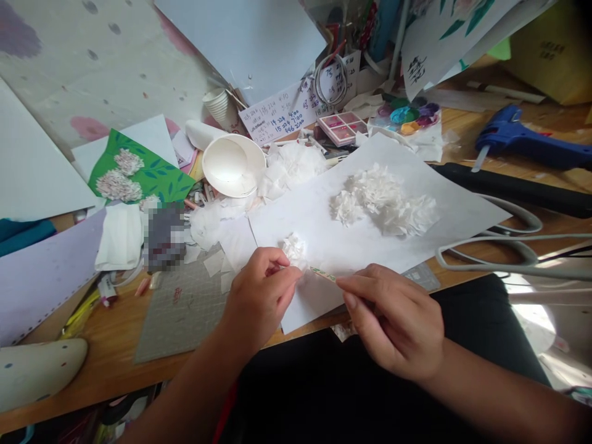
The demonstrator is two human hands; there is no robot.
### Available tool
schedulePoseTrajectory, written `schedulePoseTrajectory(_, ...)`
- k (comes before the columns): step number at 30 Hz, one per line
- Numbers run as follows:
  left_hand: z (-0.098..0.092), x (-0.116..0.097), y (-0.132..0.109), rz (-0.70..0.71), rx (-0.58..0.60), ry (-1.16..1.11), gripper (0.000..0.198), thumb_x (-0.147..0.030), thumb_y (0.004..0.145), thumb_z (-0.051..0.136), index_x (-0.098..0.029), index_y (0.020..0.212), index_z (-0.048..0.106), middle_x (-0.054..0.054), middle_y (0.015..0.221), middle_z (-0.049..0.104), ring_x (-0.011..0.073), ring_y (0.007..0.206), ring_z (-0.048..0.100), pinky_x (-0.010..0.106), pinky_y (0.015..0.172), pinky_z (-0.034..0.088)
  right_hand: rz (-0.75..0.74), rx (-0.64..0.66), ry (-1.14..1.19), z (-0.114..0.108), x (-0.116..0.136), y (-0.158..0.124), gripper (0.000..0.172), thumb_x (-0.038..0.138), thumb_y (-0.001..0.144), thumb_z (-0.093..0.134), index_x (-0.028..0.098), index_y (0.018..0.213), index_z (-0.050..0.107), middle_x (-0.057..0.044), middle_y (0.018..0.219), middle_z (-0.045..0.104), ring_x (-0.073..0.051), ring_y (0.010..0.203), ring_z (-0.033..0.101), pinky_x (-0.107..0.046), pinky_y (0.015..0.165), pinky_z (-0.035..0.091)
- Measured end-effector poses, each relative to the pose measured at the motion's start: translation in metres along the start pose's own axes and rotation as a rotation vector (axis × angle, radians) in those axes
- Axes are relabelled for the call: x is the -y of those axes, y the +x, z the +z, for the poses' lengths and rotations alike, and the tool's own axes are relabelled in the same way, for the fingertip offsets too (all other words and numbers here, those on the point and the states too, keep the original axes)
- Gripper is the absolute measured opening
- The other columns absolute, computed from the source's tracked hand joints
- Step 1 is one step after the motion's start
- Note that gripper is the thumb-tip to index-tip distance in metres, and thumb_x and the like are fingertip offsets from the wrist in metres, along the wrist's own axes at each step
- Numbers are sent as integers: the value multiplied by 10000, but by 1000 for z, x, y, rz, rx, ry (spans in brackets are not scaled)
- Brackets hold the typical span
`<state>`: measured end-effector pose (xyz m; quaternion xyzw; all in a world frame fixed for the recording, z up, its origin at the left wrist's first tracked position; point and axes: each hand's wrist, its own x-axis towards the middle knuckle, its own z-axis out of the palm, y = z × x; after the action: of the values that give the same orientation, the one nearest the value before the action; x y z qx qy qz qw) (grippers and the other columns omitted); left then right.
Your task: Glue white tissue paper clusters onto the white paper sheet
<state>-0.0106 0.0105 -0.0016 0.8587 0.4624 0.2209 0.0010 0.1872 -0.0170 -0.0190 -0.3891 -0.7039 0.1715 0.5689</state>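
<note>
Two hands are meeting over the near edge of the white sheet [314, 216]. The left hand [259, 296] is pinching a small tissue tuft [293, 248], fingers clenched on its base, likely steadying it. The right hand [393, 317] is grasping a thin stick [322, 274], its tip pointing at the tuft. Larger tissue blooms [383, 200] are lying mid-sheet, seemingly kept clear of the hands.

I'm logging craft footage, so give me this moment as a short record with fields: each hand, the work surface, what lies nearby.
Left hand: pinches a small white tissue-paper tuft
Right hand: pinches a thin pale stick with green marks, its tip toward the tuft
Surface: large white paper sheet on a wooden desk
On sheet: cluster of bigger white tissue-paper tufts
Nearby: tilted white paper bowl; blue glue gun; grey cutting mat
</note>
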Motion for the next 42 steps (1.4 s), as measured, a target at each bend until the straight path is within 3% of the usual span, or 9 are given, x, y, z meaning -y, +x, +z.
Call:
schedulePoseTrajectory(7, 3, 3, -1, 17, -29, -58, 182, -54, 788, 541, -185, 810, 665, 47, 968, 511, 105, 744, 549, 235, 612, 482, -41, -36, 147, -8, 2, -1, 286, 27, 738, 491, 180, 948, 610, -19, 622, 571, -135, 567, 547, -294, 535, 499)
schedulePoseTrajectory(16, 1, 2, 2, 23, -9, -151, 150, -86, 801, 554, -179, 833, 667, 48, 952, 512, 106, 745, 543, 239, 626, 491, -2, 13, -70, 6, -1, 0, 233, 36, 759, 553, 148, 952, 618, -10, 620, 535, -109, 549, 485, -240, 506, 421)
schedulePoseTrajectory(22, -2, 2, 1, 4, 8, -239, 155, -82, 798, 547, -179, 835, 661, 49, 941, 519, 108, 736, 539, 249, 630, 492, 185, 46, -116, 5, 0, 5, 123, 124, 812, 551, 175, 889, 632, 9, 640, 606, -93, 539, 556, -210, 514, 454)
schedulePoseTrajectory(27, -3, 4, -2, -1, 13, -261, 164, -86, 801, 544, -184, 824, 674, 59, 955, 518, 115, 738, 539, 263, 634, 495, 393, -83, 15, 0, -2, 2, 100, 177, 829, 572, 205, 888, 648, 16, 632, 624, -113, 587, 607, -215, 542, 488)
schedulePoseTrajectory(34, -3, 4, -4, -15, 14, -278, 167, -86, 808, 537, -181, 833, 672, 56, 947, 518, 116, 745, 534, 271, 656, 492, 255, 70, -34, 1, 0, 3, 120, 142, 826, 560, 193, 902, 638, 20, 673, 620, -91, 574, 578, -213, 528, 460)
schedulePoseTrajectory(42, -4, 6, -4, -5, -8, -276, 127, -96, 806, 542, -166, 846, 640, 49, 928, 517, 107, 720, 531, 248, 626, 476, 281, -44, -151, 3, -2, -5, 131, 144, 809, 587, 213, 899, 653, 17, 669, 614, -103, 575, 574, -238, 536, 464)
